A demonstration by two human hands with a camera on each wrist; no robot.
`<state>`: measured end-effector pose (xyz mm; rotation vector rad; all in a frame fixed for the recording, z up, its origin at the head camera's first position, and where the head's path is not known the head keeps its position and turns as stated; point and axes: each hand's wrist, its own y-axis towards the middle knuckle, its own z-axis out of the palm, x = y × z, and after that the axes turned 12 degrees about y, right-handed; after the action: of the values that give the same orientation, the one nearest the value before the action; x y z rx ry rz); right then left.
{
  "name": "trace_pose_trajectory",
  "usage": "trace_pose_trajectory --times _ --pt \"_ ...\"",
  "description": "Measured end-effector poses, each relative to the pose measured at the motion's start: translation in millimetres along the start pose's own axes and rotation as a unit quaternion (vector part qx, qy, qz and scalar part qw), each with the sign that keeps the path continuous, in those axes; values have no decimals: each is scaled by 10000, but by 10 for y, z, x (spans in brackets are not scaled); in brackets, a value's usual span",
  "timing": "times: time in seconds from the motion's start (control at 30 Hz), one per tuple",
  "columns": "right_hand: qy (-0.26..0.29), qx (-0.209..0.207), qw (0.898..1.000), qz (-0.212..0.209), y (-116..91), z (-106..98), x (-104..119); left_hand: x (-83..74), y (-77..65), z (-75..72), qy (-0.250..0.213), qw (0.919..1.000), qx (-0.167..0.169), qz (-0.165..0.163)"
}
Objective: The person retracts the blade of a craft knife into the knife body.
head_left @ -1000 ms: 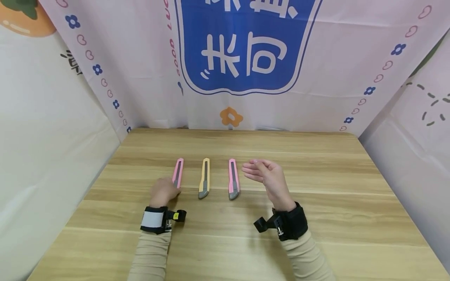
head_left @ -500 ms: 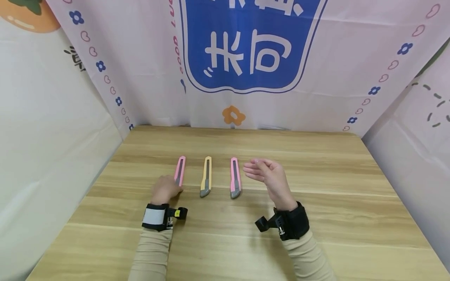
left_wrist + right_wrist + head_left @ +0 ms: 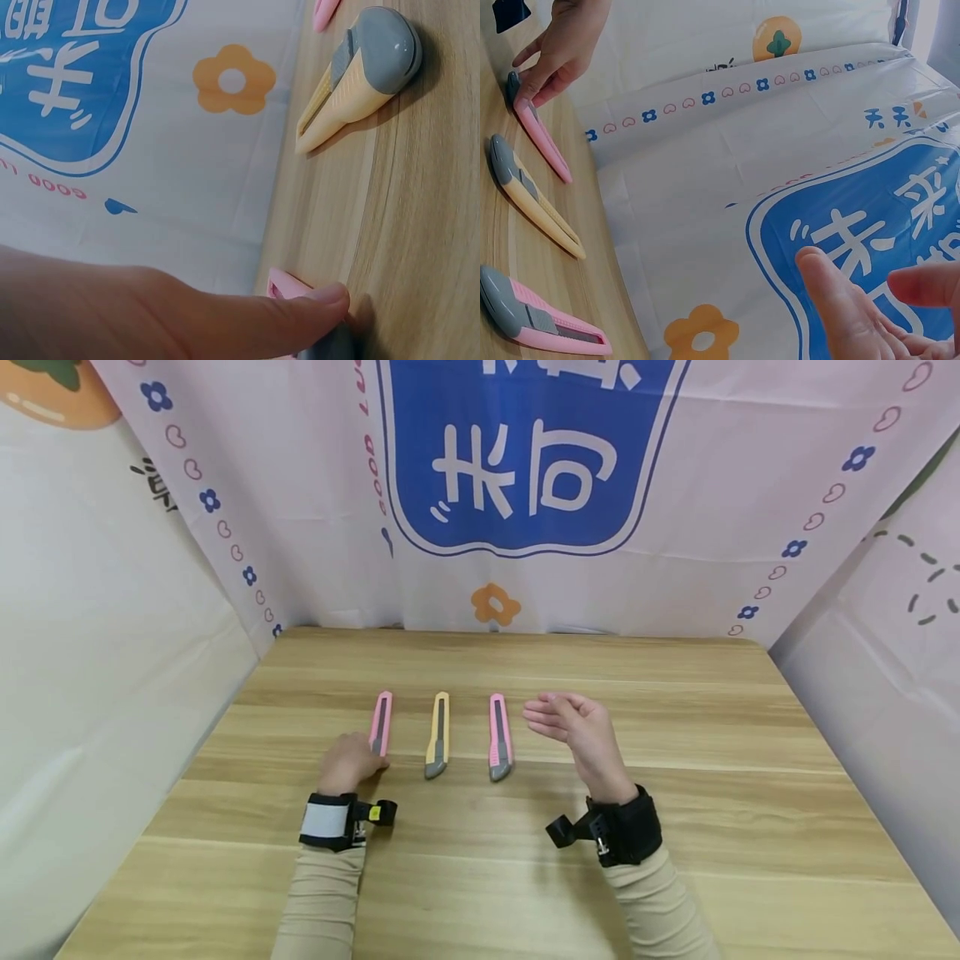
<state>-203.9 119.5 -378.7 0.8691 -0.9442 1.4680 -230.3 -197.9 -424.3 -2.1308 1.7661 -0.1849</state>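
Observation:
Three utility knives lie side by side on the wooden table (image 3: 465, 877), grey ends toward the person. My left hand (image 3: 350, 764) pinches the leftmost pink utility knife (image 3: 381, 720) near its grey end, hiding that end in the head view. The left wrist view shows the thumb (image 3: 247, 322) lying across this knife. In the middle is a yellow utility knife (image 3: 438, 735), and a second pink utility knife (image 3: 499, 737) lies to its right. Just right of that one, my right hand (image 3: 583, 739) is raised with nothing in it, fingers extended and thumb apart from them in the right wrist view.
A printed cloth (image 3: 322, 527) with a blue panel hangs behind the table's far edge. White cloth (image 3: 97, 652) closes off the left side, and more cloth (image 3: 885, 693) hangs at the right. Both wrists wear black camera straps.
My right hand has shifted slightly to the right, away from the nearer pink utility knife. The left hand stays on its knife, and all three knives lie as before.

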Motion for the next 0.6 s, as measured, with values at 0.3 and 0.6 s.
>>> trace_pose_trajectory --times 0.3,0.6 --pt "-53 -84 9999 -59 14 -53 25 -2 20 -7 64 9999 29 90" --pt "-1004 -220 9944 -232 44 -143 -16 -57 -64 -118 -524 9978 -407 -36"
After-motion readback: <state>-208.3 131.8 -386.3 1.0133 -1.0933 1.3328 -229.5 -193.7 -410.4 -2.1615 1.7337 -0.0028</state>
